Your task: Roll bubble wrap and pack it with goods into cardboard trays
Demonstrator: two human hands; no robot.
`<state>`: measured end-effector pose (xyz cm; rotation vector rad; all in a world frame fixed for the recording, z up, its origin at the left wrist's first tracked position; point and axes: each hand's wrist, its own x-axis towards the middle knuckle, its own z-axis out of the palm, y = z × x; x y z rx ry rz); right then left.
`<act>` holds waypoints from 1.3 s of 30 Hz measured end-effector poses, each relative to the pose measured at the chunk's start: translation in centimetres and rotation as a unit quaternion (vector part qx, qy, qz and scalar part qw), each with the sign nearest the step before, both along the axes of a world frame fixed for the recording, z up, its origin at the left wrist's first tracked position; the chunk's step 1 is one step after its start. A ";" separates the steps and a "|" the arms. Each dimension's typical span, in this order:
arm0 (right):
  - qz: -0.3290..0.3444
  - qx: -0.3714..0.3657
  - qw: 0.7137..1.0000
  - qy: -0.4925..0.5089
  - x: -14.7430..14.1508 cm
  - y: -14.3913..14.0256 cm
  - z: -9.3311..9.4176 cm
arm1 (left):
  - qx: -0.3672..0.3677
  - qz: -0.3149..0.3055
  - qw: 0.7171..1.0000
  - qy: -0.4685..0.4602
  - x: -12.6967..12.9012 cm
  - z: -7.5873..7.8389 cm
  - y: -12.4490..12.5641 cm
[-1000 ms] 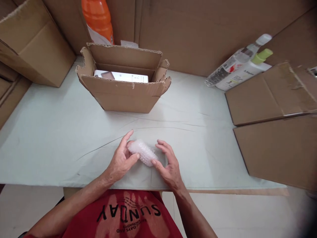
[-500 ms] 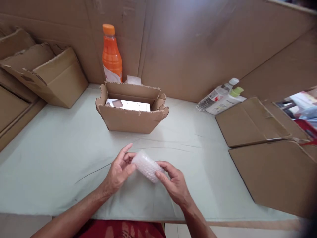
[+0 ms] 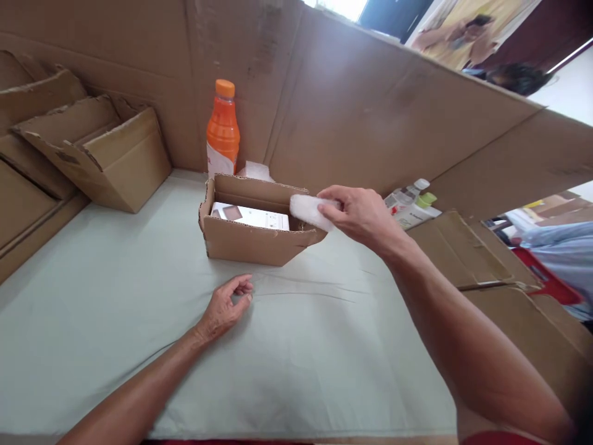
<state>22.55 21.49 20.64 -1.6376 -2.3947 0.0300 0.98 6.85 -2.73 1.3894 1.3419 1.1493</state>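
Between the thumb and fingers of my right hand point(image 3: 359, 213) is a small bundle of bubble wrap point(image 3: 311, 211), held over the right end of an open cardboard box point(image 3: 250, 243). Whatever the wrap may contain cannot be made out. Inside the box lies a white printed carton point(image 3: 254, 217), its lower part hidden by the front wall. My left hand point(image 3: 229, 303) rests on the cloth in front of the box, fingers loosely curled and apart from the thumb, with nothing in it.
An orange bottle point(image 3: 223, 133) stands behind the box, beside a whitish wrapped piece point(image 3: 257, 171). More cardboard boxes point(image 3: 132, 161) are at the left. On the right are a clear bottle point(image 3: 407, 194), a white pack point(image 3: 414, 214) and cardboard boxes point(image 3: 463, 247). Cardboard walls point(image 3: 370, 111) enclose the table.
The bubble wrap bundle has gone from between both hands to the box's right end, carried by my right hand. My left hand has let go of it and stays low. The view has shifted.
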 end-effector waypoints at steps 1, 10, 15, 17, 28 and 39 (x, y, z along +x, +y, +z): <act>-0.002 -0.008 0.999 -0.050 -0.5 0.9 0.1 | 0.001 -0.003 1.000 0.003 0.0 0.1 0.0; 0.077 -0.259 0.949 -0.163 -4.5 3.7 0.2 | 0.035 -0.033 0.998 0.042 -0.1 0.8 0.1; 0.057 -0.213 0.969 -0.114 -4.2 3.1 -0.6 | 0.042 -0.046 0.997 0.054 0.0 0.8 0.0; 0.072 -0.213 0.967 -0.120 -4.1 3.0 -1.2 | 0.044 -0.047 0.996 0.058 0.0 0.8 0.0; 0.065 -0.148 0.986 -0.051 -3.2 1.3 -2.1 | 0.082 -0.041 0.992 0.083 0.1 1.1 -0.6; -0.001 -0.111 0.965 0.239 4.8 -5.2 -10.0 | 0.056 0.261 0.963 0.025 -5.1 5.7 0.5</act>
